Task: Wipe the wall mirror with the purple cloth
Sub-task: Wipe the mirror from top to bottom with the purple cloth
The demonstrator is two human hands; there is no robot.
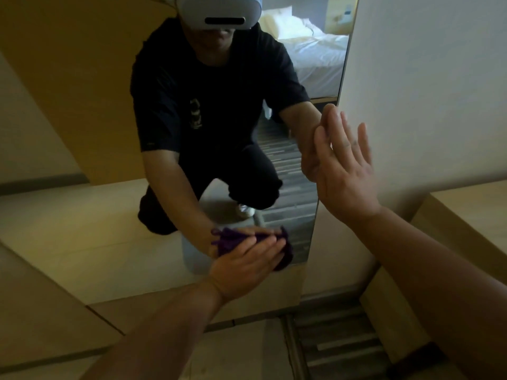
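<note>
The wall mirror fills the middle of the head view and reflects a crouching person in dark clothes. My left hand presses the purple cloth flat against the glass near the mirror's lower right corner; most of the cloth is hidden under my fingers. My right hand rests flat with fingers spread on the mirror's right edge and the white wall beside it, holding nothing.
A white wall runs along the mirror's right side. Pale wooden panels lie left of and below the glass. A striped carpet covers the floor at the bottom. A bed with white sheets shows as a reflection in the mirror.
</note>
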